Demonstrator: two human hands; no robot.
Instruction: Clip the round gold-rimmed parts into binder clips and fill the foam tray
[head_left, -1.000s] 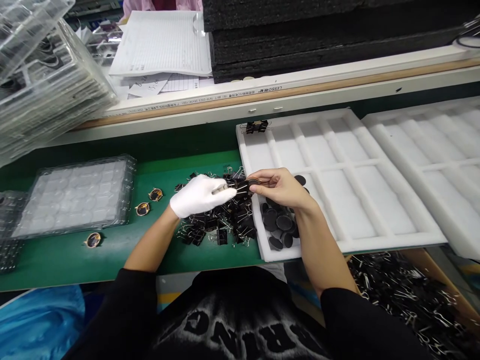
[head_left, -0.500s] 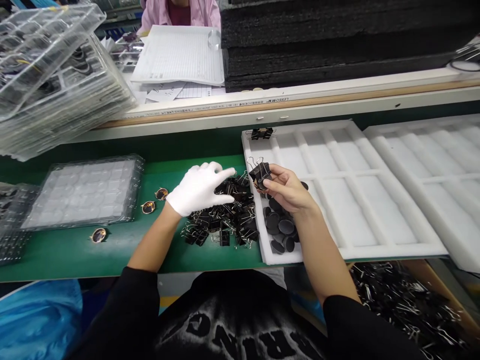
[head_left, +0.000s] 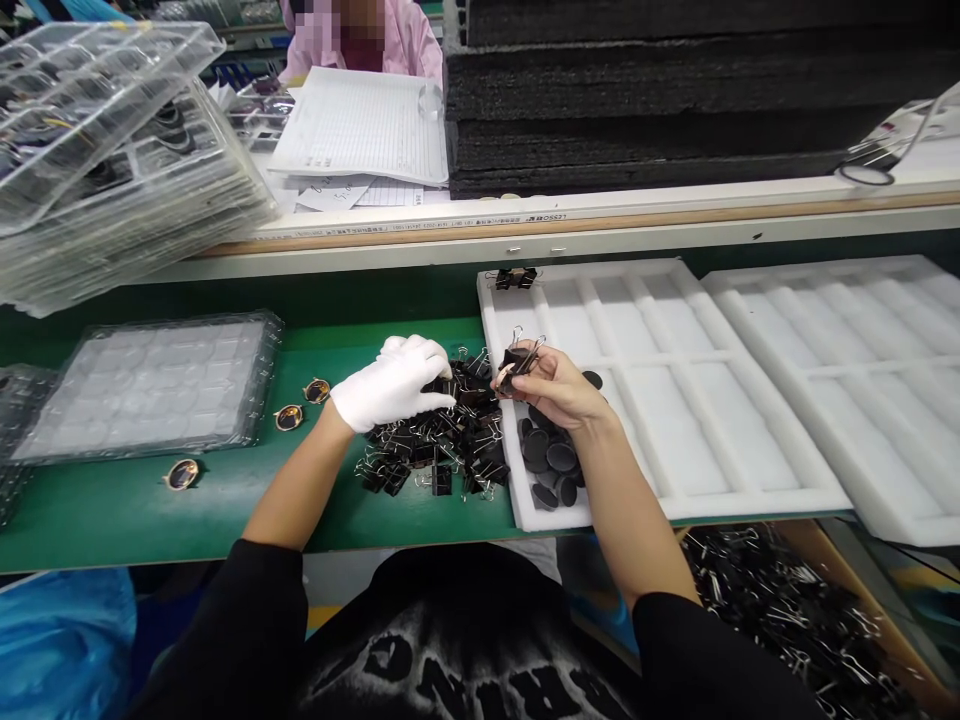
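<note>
My left hand (head_left: 397,385), in a white glove, is low over a pile of black binder clips (head_left: 431,440) on the green bench. Its fingers are partly curled and the thumb stands apart, with dark clips showing in the gap; I see nothing plainly gripped. In my bare right hand (head_left: 562,388) is a gold-rimmed watch case (head_left: 505,376) with black binder clips (head_left: 517,357) on it, their wire handles pointing up. That hand is above the left edge of a white foam tray (head_left: 682,500). Below it in the tray lie several black discs (head_left: 561,456).
Several watch cases (head_left: 182,474) lie left of the pile, near a clear plastic tray (head_left: 165,380). Clipped pieces (head_left: 514,278) sit in the foam tray's far corner. A second foam tray (head_left: 892,400) is at right, and a box of clips (head_left: 787,610) below. A person (head_left: 405,40) sits opposite.
My left hand's fingers have drawn in toward the thumb over the clips. My right hand has turned the watch case, so its gold rim shows more. The view has shifted slightly.
</note>
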